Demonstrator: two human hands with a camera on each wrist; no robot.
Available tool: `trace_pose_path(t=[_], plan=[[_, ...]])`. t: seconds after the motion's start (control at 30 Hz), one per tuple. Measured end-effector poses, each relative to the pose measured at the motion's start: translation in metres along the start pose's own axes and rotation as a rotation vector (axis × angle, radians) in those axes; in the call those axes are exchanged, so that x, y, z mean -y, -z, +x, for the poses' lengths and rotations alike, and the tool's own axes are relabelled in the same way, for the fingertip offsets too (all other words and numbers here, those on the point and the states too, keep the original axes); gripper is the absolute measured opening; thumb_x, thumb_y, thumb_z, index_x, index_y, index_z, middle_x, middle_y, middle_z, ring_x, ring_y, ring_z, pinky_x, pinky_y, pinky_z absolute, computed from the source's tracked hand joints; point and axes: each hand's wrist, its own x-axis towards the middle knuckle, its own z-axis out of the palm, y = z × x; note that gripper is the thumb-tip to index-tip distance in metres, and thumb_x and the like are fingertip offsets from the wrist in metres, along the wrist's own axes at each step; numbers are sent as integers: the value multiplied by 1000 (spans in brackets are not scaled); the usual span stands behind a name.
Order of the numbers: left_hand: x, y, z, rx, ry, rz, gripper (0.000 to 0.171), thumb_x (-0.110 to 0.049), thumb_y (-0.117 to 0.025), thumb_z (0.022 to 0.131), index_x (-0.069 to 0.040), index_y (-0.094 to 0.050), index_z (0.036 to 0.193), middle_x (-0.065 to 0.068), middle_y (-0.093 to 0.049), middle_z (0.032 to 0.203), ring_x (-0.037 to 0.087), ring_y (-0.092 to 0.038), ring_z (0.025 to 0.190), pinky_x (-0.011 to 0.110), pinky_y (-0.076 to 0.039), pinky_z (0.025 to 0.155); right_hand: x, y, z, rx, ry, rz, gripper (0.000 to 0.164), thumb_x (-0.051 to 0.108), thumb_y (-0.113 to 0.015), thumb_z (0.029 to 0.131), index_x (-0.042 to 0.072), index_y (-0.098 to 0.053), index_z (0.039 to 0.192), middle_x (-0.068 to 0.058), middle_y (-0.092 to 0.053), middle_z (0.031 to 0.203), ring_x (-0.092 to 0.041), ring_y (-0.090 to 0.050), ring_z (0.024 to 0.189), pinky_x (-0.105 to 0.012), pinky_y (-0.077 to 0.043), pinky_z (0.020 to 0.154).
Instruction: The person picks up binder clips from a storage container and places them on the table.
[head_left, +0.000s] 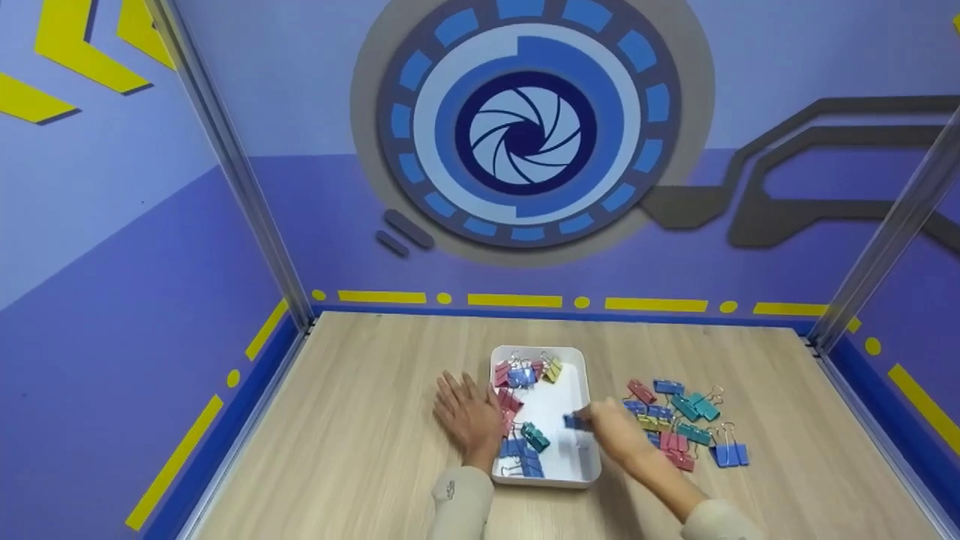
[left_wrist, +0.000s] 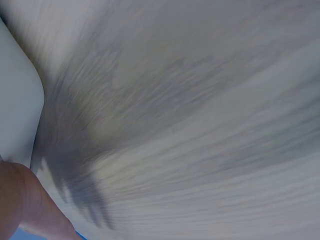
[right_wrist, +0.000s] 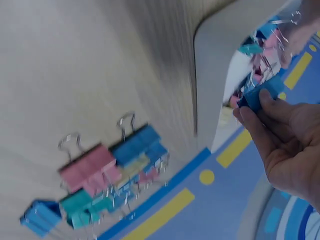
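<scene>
A white tray stands on the table with several binder clips in it, mostly along its left side. My right hand pinches a blue binder clip between thumb and fingers over the right part of the tray. My left hand rests at the tray's left edge with its fingers extended; the left wrist view catches only part of that hand beside the tray wall. A green binder clip lies near the tray's middle, and a yellow binder clip lies at its far end.
Right of the tray, a loose pile holds red, blue, green and yellow binder clips, among them a blue clip at its near right. The wooden table meets a patterned wall at the back. Metal posts stand at both back corners.
</scene>
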Motion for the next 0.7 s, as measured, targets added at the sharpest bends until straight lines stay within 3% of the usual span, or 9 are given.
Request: trace_pose_path(t=[0.1,0.2,0.33,0.57,0.7], plan=[[-2,-1,3,-23,-13,6,59,-47,-46,104,-12,-50,151,18,-33,166,38,-28,155,58,-27,125,-2,30,-5,-44,-56,-70,32,-15,-60,89,5,-81,102,-14,-80,97,-27,-77,85,-39,-64,74],[-4,-1,3,-8,-12,12,60,-48,-46,104,-12,-49,152,18,-32,166,38,-28,156,58,-26,125,-10,59,-12,-81,-45,-166,31,-14,-62,91,5,-81,104,-17,-79,98,-29,-77,82,-35,-63,67],[-5,-2,2,23,-5,16,61,-48,-46,104,-12,-48,153,18,-30,167,38,-25,157,58,-25,126,-21,90,-26,-96,-45,-199,24,-10,-64,92,0,-79,108,-24,-77,101,-34,-78,82,-35,-62,62],[-5,0,8,-14,-4,17,60,-48,-46,103,-11,-50,151,19,-33,166,38,-27,156,57,-28,125,-37,118,-45,20,-136,-301,22,-9,-65,91,-2,-78,107,-28,-76,102,-32,-75,83,-36,-59,56],[-7,0,11,-18,-9,27,61,-49,-45,104,-12,-49,152,19,-32,166,38,-28,156,57,-27,125,-50,122,-56,65,-180,-318,17,-7,-66,92,-4,-79,102,-22,-78,92,-18,-66,70,-29,-53,51]])
